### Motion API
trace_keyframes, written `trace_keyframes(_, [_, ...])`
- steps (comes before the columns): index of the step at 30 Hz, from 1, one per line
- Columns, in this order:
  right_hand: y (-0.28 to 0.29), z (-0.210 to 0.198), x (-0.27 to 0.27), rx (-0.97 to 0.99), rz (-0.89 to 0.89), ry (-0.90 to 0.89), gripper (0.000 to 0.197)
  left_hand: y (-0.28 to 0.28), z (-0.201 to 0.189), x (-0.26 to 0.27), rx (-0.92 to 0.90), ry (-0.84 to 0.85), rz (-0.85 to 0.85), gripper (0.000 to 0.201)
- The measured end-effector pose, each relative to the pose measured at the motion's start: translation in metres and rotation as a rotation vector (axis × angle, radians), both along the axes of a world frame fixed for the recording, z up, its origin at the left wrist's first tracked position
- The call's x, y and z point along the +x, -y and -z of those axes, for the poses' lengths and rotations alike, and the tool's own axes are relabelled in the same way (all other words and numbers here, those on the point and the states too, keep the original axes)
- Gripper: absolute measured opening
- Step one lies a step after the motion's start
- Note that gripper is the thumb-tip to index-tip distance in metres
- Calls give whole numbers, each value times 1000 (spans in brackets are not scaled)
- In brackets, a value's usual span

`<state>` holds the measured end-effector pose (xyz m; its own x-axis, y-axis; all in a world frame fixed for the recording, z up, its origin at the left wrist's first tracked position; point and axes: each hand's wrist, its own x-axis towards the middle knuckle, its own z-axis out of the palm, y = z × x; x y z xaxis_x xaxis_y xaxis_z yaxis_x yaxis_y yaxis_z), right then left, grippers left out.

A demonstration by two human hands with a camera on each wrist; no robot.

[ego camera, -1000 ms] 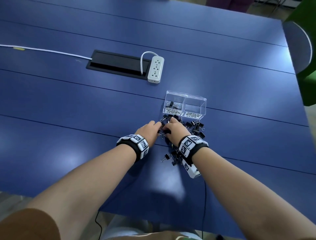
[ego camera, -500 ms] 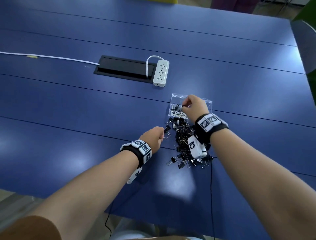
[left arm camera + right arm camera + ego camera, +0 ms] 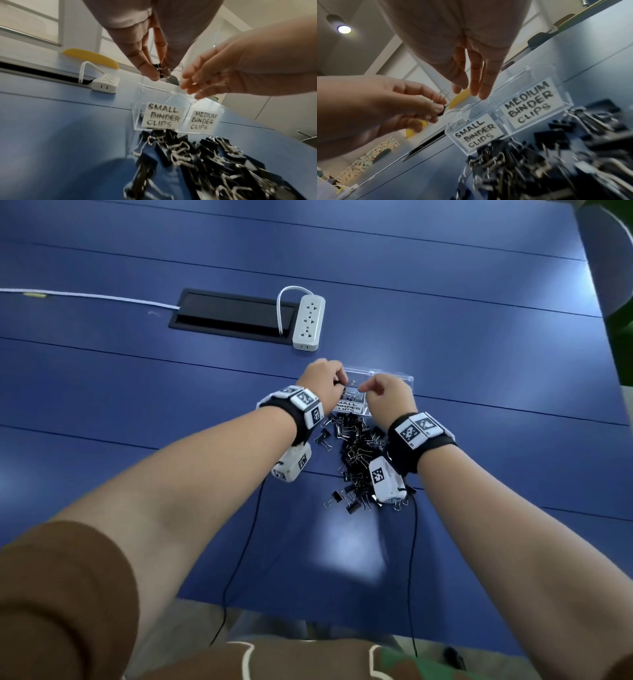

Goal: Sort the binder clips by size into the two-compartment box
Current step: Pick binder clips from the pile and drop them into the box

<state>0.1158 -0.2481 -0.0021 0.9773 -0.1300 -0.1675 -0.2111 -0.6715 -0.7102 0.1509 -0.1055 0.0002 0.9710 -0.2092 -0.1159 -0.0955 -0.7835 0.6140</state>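
**Non-task items on and around the work surface**

Blue table (image 3: pixel 445 313), panelled, with dark seams running across. Recessed black cable tray (image 3: pixel 233 313) set into the top, far left of centre. White power strip (image 3: pixel 309 322) lying flat, just beside the tray's right end, short white lead looping into the tray. White cable (image 3: pixel 85 297) running from the left edge to the tray. Yellow curved object (image 3: pixel 91 56) beyond the far edge. Lit ceiling lamp (image 3: pixel 344 29) overhead. Green chair (image 3: pixel 616 268) at far right.

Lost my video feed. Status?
Left hand pinches a clip over the box, small side. Right hand open, empty. Pile unsorted. Nothing blocking.
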Motion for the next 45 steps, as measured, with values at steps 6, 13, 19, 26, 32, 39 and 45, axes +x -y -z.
trace_keyframes(6, [0, 27, -62, -143, -227, -77, 24, 16, 4, 14, 73, -40, 78, 21])
trace_keyframes(13, [9, 44, -90, -262, -270, -106, 28, 9, 10, -32, -31, -5, 119, 26])
trace_keyframes(19, [13, 45, -122, -225, -328, -41, 20, -17, 36, -123, 123, -197, 320, 10])
trace_keyframes(26, [-6, 52, -132, -350, -461, -147, 27, -18, 60, -165, 216, -273, 290, 25])
trace_keyframes(32, [-12, 58, -131, -361, -425, -167, 22, -15, 62, -165, 241, -191, 287, 15])
trace_keyframes(39, [1, 51, -124, -82, -181, -104, 12, -18, 61, -155, 81, -242, 120, 34])
trace_keyframes(45, [32, 31, -115, 501, 302, -182, 20, -8, 58, -141, 89, -222, 202, 29])
